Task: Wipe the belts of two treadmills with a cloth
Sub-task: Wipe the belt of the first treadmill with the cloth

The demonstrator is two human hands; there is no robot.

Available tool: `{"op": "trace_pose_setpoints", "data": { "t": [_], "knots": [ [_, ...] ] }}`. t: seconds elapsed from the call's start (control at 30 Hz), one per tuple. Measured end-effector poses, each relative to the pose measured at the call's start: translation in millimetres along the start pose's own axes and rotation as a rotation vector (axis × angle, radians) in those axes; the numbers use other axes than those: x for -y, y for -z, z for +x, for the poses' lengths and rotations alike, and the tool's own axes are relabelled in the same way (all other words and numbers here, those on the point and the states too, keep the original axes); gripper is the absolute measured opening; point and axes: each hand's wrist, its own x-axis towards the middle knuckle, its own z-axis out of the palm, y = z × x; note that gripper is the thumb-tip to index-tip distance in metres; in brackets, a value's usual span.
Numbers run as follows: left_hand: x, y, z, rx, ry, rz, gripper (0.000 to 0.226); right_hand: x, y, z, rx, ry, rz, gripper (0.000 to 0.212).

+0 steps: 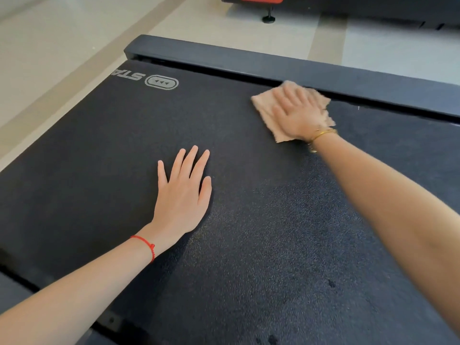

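A black textured treadmill belt fills most of the head view, with a grey logo at its far left end. My left hand lies flat on the belt, fingers straight and spread. My right hand presses flat on a tan cloth at the belt's far edge, next to the dark side rail. The hand and cloth are blurred. Part of the cloth is hidden under the palm.
Beyond the rail lies pale tiled floor. The base of a second treadmill with a red label and a black levelling foot stands at the top. The near side rail shows at lower left.
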Motion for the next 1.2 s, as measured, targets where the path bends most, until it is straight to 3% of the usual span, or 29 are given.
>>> {"op": "trace_pose_setpoints", "data": {
  "t": [0.1,0.23,0.47,0.6,0.67,0.8,0.9,0.97,1.1,1.2],
  "knots": [
    [-2,-1,0,-0.011,0.001,-0.004,0.059,-47,6,-9,-0.091,-0.094,0.004,0.059],
    [-5,-1,0,-0.026,0.009,-0.017,0.058,-32,4,-27,-0.064,-0.203,0.069,0.058],
    [-6,1,-2,-0.035,0.010,-0.026,0.056,46,-16,-118,-0.040,0.217,0.005,0.056],
    [-6,2,-3,-0.035,0.006,-0.037,0.056,43,-24,-156,-0.035,0.290,0.047,0.054],
    [-5,2,-3,-0.026,0.010,-0.032,0.056,19,-21,-151,-0.059,0.212,0.033,0.056],
    [-6,1,-3,-0.035,0.024,-0.029,0.056,-32,-9,-101,-0.076,-0.125,0.034,0.057],
    [-7,2,-2,-0.036,0.024,-0.023,0.057,-28,0,-63,-0.056,-0.246,0.088,0.059],
    [-8,2,-1,-0.034,0.023,-0.023,0.057,0,-1,-53,-0.017,-0.162,0.053,0.058],
    [-7,0,-1,-0.047,0.016,-0.016,0.056,66,-20,-86,-0.013,0.178,-0.001,0.056],
    [-4,-1,-2,-0.043,0.011,-0.015,0.057,72,-28,-119,-0.028,0.310,0.039,0.054]
  ]
}}
